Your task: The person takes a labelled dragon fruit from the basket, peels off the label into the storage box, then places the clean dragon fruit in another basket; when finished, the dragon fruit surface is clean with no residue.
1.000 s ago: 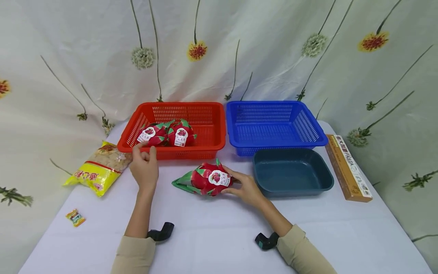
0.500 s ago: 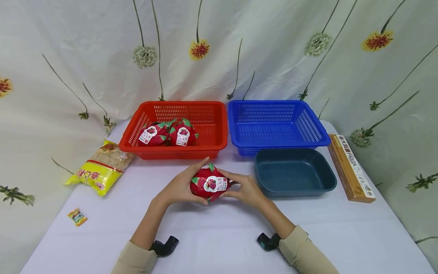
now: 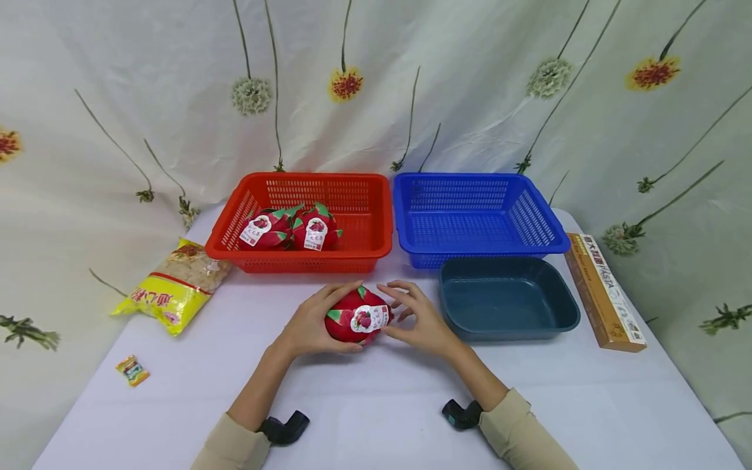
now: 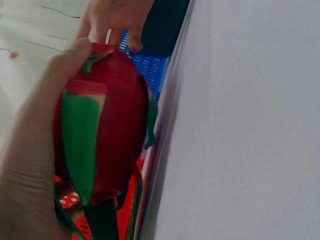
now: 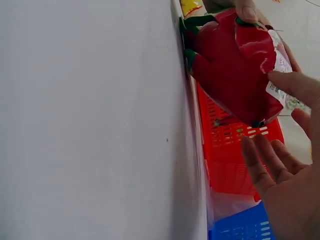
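A red dragon fruit with green tips and a white label is just above the table in front of the red basket. My left hand grips it from the left, the thumb curled round its near side. On the other side is my right hand; the right wrist view has its thumb at the label's edge, while the other fingers are spread and apart from the fruit. In the left wrist view the fruit hides most of the left fingers. Two more labelled dragon fruits lie in the red basket.
Beside the red basket stands a blue basket, with a dark teal tray in front of it. A pasta box lies far right. On the left are a yellow pasta bag and a small wrapped snack.
My left hand has come from the red basket to the dragon fruit and taken hold of it. The right hand's fingers have loosened from the fruit.
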Tool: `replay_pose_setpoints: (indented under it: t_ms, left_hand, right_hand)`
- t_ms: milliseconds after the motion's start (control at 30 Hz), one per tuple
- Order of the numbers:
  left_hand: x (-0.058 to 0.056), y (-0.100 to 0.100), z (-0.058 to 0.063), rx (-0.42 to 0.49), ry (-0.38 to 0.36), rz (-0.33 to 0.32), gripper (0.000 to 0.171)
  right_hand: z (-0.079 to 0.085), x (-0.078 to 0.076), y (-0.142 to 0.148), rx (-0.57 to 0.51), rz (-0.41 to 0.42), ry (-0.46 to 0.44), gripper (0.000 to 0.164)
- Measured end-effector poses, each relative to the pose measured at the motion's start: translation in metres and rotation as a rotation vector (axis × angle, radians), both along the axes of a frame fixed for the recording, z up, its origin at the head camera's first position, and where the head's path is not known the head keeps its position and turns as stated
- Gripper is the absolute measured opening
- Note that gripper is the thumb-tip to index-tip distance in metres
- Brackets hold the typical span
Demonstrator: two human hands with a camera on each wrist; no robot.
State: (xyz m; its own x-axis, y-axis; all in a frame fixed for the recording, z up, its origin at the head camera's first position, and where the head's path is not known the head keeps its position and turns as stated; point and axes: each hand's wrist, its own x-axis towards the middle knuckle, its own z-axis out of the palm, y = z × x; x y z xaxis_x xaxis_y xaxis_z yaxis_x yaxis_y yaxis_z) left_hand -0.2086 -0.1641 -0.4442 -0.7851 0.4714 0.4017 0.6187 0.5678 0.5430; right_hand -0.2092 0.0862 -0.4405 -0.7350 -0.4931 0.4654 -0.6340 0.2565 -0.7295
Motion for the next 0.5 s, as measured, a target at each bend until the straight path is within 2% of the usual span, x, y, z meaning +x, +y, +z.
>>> replay_pose_setpoints:
  t_ms: [133,233,367,500]
  left_hand:
    - [0.001,0.000,0.000,0.051,0.066,0.019,0.099]
    - [0.002,0.000,0.000,0.059,0.132,0.038,0.100]
    - [0.003,0.000,0.001,0.071,0.202,0.055,0.101]
    - [0.004,0.003,0.003,0.108,0.249,0.044,0.099]
  right_hand:
    - [0.022,0.011,-0.002,-0.131,-0.042,-0.057,0.060]
    - [0.035,0.019,-0.007,-0.216,-0.037,-0.127,0.047]
    - [0.038,0.024,-0.015,-0.275,-0.082,-0.196,0.034]
    - [0.034,0.025,-0.020,-0.350,-0.147,-0.211,0.028]
